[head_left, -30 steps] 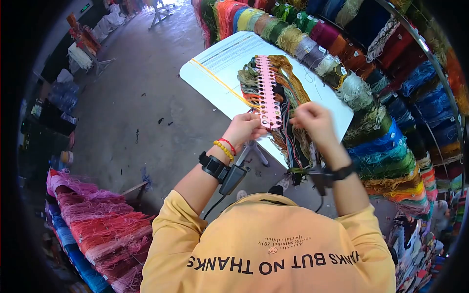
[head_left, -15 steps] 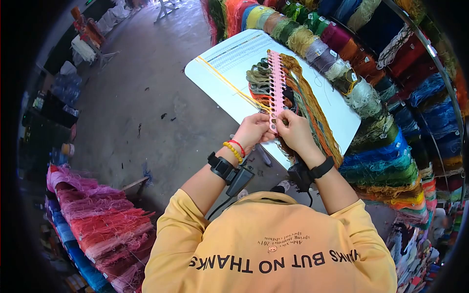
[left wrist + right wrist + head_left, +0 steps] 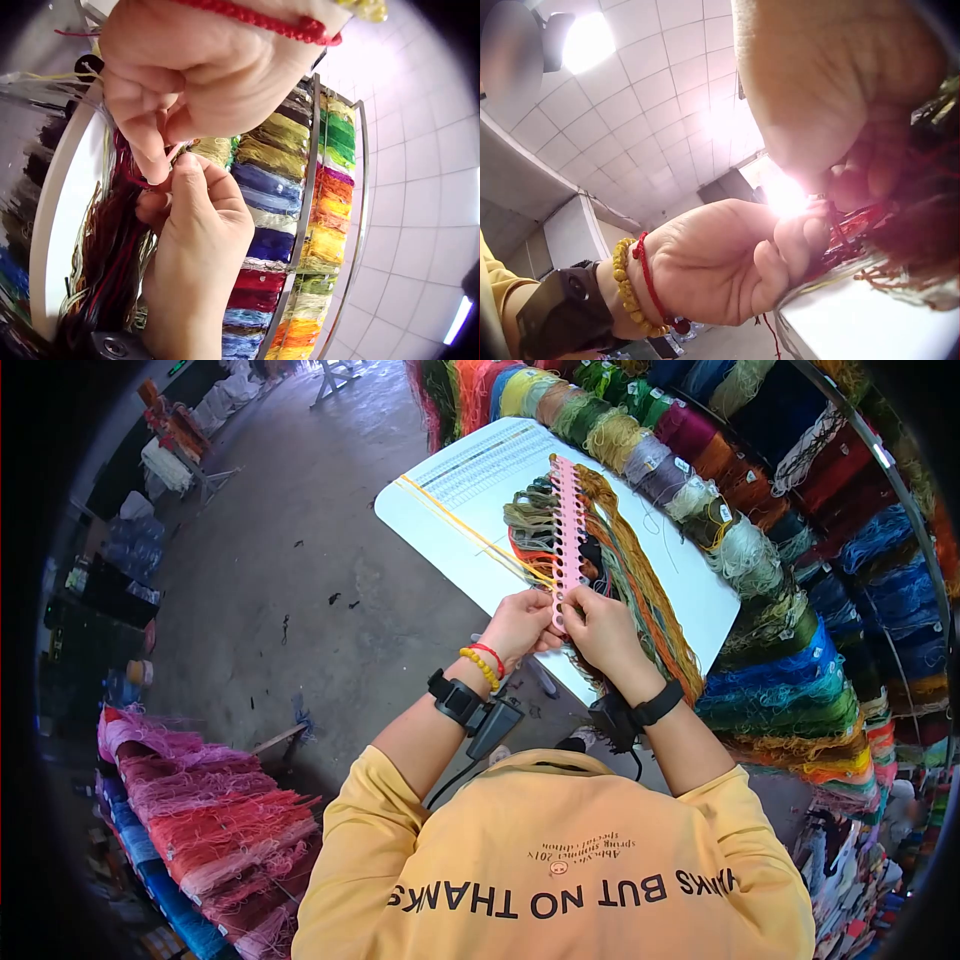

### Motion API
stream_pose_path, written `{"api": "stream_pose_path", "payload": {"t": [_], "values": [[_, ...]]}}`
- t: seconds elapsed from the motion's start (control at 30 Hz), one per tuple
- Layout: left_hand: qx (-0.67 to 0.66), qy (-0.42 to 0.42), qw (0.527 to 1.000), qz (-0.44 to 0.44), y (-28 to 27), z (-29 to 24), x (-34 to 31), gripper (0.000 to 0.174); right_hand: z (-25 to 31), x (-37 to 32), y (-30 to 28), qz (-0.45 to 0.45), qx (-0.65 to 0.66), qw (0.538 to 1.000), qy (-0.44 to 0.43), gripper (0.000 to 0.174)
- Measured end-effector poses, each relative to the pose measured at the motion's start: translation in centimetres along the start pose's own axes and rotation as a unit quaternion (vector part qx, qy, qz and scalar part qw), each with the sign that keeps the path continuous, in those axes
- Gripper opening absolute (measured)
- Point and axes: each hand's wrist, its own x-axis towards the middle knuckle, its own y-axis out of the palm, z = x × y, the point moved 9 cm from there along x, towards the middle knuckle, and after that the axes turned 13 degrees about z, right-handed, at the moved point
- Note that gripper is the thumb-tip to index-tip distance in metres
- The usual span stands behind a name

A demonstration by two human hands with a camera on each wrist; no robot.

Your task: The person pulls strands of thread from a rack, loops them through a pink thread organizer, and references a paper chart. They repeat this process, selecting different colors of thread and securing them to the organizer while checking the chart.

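A long pink thread card (image 3: pixel 567 520) with holes down both edges lies on a white tabletop (image 3: pixel 425 515). Skeins in olive, brown, orange and grey (image 3: pixel 640 575) hang from its holes, and yellow strands (image 3: pixel 450 518) stretch away to the far left. At the card's near end, my left hand (image 3: pixel 522 622) grips it from the left. My right hand (image 3: pixel 602 630) pinches the same end from the right, thumb close over the last holes. Dark red threads (image 3: pixel 847 229) show beside the fingertips in the right wrist view. The fingers partly hide the hole there.
A printed chart (image 3: pixel 480 465) covers the table's far part. Racks of colourful yarn hanks (image 3: pixel 770 660) crowd its right side. Pink and red hanks (image 3: pixel 200 810) hang at lower left. Grey floor (image 3: pixel 330 560) lies left of the table.
My right hand has come in from the right of the card to its near end, beside the left hand. The card has shifted slightly right and up in view; the last half second shows little movement.
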Motion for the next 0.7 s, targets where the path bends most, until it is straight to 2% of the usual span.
{"api": "stream_pose_path", "payload": {"t": [0.07,0.17,0.27,0.37,0.53,0.6,0.7], "values": [[0.000,-0.001,1.000,-0.003,-0.1,0.2,0.2,0.016,0.0,0.0,0.0,0.002,0.007,1.000,0.006,0.013],[-0.005,-0.002,1.000,-0.017,-0.3,0.4,0.2,0.013,-0.4,-0.1,-0.1,0.025,0.108,0.993,0.031,0.015],[0.152,0.004,0.986,-0.069,-1.9,-0.2,0.1,0.011,-1.1,0.1,0.2,0.072,0.089,0.993,0.021,0.019],[0.176,0.031,0.978,-0.106,-3.9,-1.2,-1.4,0.010,-1.9,0.2,1.2,0.140,0.006,0.989,0.051,0.019],[-0.076,0.065,0.994,-0.049,-3.9,-0.5,-3.2,0.010,-2.3,-0.2,1.6,0.163,-0.064,0.981,0.084,0.016],[-0.190,0.099,0.977,-0.009,-3.3,-0.2,-3.4,0.010,-2.4,-0.3,1.6,0.160,-0.070,0.981,0.090,0.016],[-0.306,0.139,0.936,0.104,-1.1,-0.8,-3.8,0.012,-2.6,-0.3,1.6,0.139,-0.060,0.985,0.079,0.017]]}}
